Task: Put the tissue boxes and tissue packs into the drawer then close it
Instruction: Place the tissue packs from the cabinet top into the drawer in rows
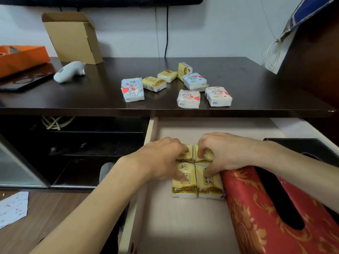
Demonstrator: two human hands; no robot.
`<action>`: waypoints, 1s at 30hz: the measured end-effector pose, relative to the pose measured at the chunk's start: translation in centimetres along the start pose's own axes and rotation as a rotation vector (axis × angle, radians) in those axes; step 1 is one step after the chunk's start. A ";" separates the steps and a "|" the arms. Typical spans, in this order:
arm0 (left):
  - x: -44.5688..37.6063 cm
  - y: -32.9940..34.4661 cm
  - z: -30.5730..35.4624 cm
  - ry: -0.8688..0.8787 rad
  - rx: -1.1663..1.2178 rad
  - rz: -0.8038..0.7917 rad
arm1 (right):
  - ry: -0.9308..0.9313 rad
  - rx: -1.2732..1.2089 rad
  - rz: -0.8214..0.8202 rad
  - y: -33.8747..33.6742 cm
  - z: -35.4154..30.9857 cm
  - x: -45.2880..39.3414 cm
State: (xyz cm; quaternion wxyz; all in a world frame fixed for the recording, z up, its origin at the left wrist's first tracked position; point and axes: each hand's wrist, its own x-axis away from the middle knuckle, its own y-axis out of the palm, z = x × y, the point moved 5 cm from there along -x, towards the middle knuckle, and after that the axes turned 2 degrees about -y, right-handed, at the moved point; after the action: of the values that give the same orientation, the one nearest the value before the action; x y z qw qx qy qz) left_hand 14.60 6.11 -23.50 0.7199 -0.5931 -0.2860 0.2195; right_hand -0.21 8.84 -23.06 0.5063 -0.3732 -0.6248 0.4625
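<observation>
Soft, even indoor light; the dark cabinet top [91, 92] carries a dull sheen. Shadow pools in the near drawer floor [179, 241]. Edges bow outward, corners slightly blurred.

Domestic living room: dark TV-stand tabletop [91, 99] beneath a wall-mounted screen [100, 0], cardboard box [73, 37], plush toy [69, 71], wood-pattern floor [45, 208].

Cardboard box [73, 36] behind pale plush toy [69, 71].
</observation>
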 end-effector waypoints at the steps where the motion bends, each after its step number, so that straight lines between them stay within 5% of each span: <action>1: 0.1 -0.5 -0.2 -0.018 0.007 0.028 | -0.015 -0.034 0.043 -0.3 0.0 0.1; 5: 1.3 -4.1 -2.5 -0.121 0.120 0.249 | -0.061 -0.293 0.348 -3.4 0.3 0.7; 11: 1.9 -9.6 -8.8 -0.336 0.277 0.934 | -0.113 -0.579 0.645 -10.2 -0.1 -2.8; 17: -2.1 -8.3 -13.7 -0.648 0.249 0.837 | -0.049 -0.389 0.696 -14.6 -1.8 -11.1; 24: 0.1 -10.0 -16.5 -0.652 0.320 1.087 | 0.037 -0.190 0.541 -14.7 -1.9 -17.4; 30: 0.9 -8.1 -19.9 -0.846 0.252 0.806 | 0.035 -0.141 0.557 -14.2 -2.1 -17.4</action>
State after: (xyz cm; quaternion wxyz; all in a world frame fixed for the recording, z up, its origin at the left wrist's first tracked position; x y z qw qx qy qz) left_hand 28.46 -9.39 -18.07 0.4681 -0.4258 -0.2720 0.7249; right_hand 5.50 -11.16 -14.39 0.3434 -0.5726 -0.5199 0.5328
